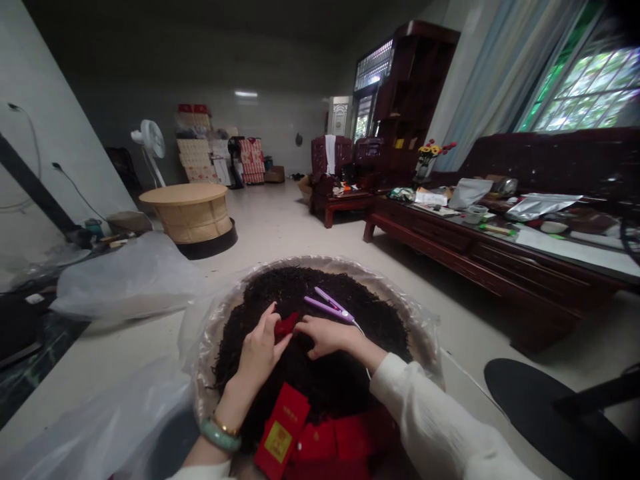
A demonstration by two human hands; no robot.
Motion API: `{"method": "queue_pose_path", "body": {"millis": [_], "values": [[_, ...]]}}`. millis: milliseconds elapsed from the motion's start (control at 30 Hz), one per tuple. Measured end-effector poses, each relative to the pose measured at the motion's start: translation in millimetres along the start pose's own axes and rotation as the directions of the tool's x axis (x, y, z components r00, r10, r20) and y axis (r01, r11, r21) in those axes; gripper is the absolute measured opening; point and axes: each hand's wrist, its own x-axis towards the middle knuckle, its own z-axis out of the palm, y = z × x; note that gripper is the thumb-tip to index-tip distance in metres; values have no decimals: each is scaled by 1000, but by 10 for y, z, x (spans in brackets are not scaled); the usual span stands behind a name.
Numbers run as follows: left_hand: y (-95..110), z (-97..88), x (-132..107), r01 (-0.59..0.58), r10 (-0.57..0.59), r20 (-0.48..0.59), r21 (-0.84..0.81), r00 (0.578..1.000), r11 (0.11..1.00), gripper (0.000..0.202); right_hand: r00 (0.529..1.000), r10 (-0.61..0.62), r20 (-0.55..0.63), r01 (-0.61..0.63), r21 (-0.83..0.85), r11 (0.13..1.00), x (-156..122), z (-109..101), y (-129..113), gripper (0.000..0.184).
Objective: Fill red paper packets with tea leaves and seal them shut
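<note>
A small red packet (286, 325) is pinched between the thumb and fingers of my left hand (261, 343), above a large round basket (210, 357) lined with clear plastic. Dark dried leaves (280, 283), looking like loose tea, fill the basket. Close to the packet's right end, my right hand (325, 335) is closed with its fingers curled down; whatever they hold is hidden. Behind that hand, a purple hair straightener (331, 307) lies on the leaves with its jaws apart. A red and gold envelope (283, 430) and several red packets (320, 443) rest at the near side.
Plastic bags (130, 280) lie on the floor at left, near a round woven basket (193, 213) with a flat top. A long dark wooden table (450, 250) stands at right, loaded with pouches and papers. A black round base (530, 400) sits nearby, with a white cord (473, 379) beside it.
</note>
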Motion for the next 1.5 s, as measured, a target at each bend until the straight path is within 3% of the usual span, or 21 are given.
{"method": "queue_pose_path", "body": {"millis": [200,367,533,633,767,833,933,1067,1267,1400,1500], "values": [[16,-3,17,12,-13,18,9,1000,1000,36,999,-17,-37,15,-78,997,-17,60,-103,66],[23,-12,25,8,-9,28,12,1000,1000,39,999,29,-33,-34,-142,989,-65,31,-163,33],[31,3,30,17,-18,24,28,1000,999,37,995,70,-65,-74,-66,995,-132,-45,-96,26],[38,6,38,24,-25,35,22,999,999,36,978,98,-183,-84,83,993,-171,-169,-56,26],[55,4,56,25,-25,57,-2,998,1000,38,889,192,-415,-69,292,954,-194,-464,-110,21],[64,6,68,28,-28,68,-6,997,1000,39,855,180,-486,-15,325,946,-169,-597,-203,20],[73,8,84,29,-27,79,-17,997,999,41,845,122,-521,50,304,951,-86,-698,-372,24],[74,0,96,42,-40,102,-23,994,999,46,857,98,-506,43,260,965,26,-689,-502,31],[87,-4,100,66,-65,129,-7,990,998,46,871,51,-488,69,224,972,70,-629,-515,31],[83,12,97,76,-79,116,30,990,997,52,851,2,-525,171,281,944,73,-591,-507,28],[63,16,91,54,-56,91,27,994,998,55,817,31,-576,190,319,928,40,-577,-505,24]]}}
